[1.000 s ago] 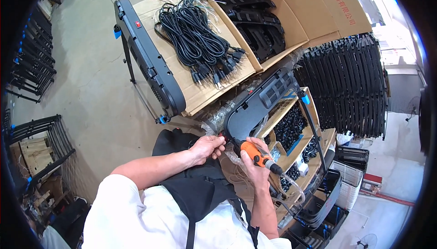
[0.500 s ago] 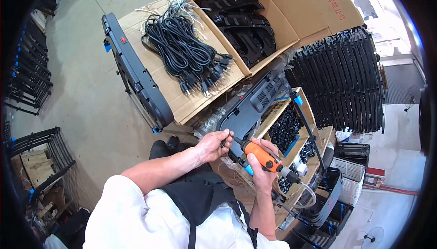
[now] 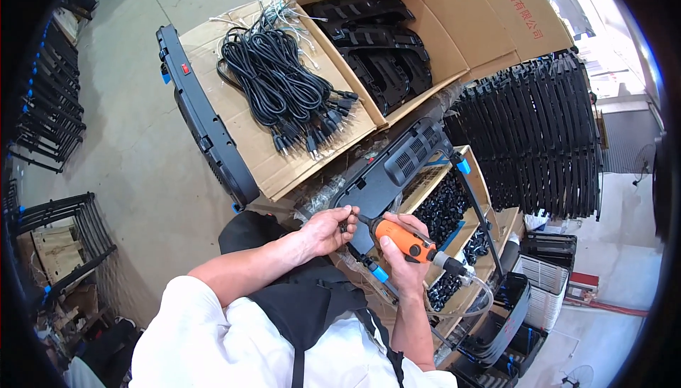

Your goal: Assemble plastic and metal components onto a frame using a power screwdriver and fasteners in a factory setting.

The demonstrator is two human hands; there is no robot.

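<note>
Over the black apron (image 3: pixel 305 310), holding an orange power driver (image 3: pixel 399 237), wrapped fully by the right grip (image 3: pixel 406 266), bit (image 3: pixel 364 218) aimed toward the left grip (image 3: pixel 326 230); pinching narrow with the latter just beside that bit; cannot tell whether around some small piece; behind both, near a dark vented panel (image 3: pixel 376 181); farther off, on a cardboard sheet (image 3: pixel 287 181), coiled black cables (image 3: pixel 273 79); beside these, an open carton (image 3: pixel 447 12) of curved black parts (image 3: pixel 389 54); rightward, an open bin (image 3: pixel 478 175) of small black pieces (image 3: pixel 441 209)
</note>
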